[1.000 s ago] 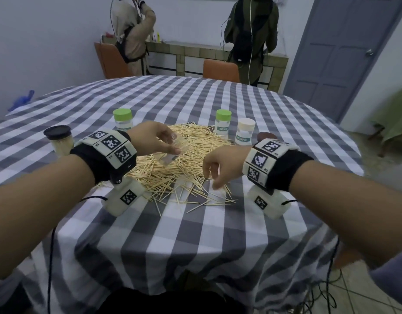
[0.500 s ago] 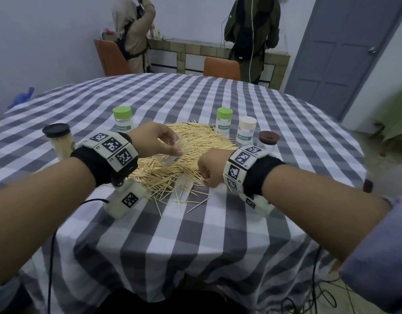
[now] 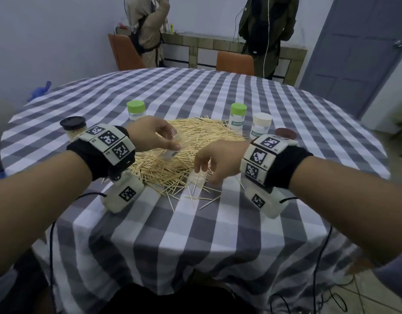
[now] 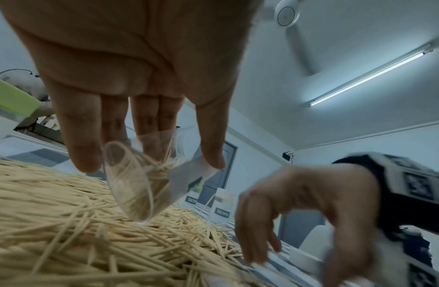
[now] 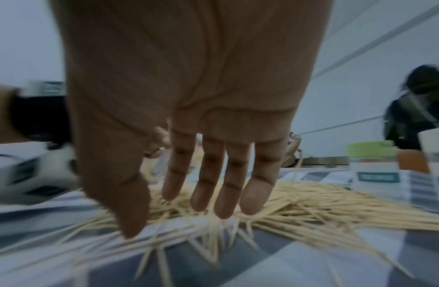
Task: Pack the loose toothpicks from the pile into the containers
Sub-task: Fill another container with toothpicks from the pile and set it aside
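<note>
Gripping a tilted clear jar (image 4: 139, 180) above the toothpick pile (image 3: 191, 141), the left hand (image 3: 150, 137) curls round it; the right hand (image 3: 220, 160) hangs relaxed, empty.

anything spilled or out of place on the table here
A few stray toothpicks lie scattered on the tablecloth at the pile's near edge, apart from it. The clear container in the left hand is tilted, not upright. Nothing looks damaged.
</note>
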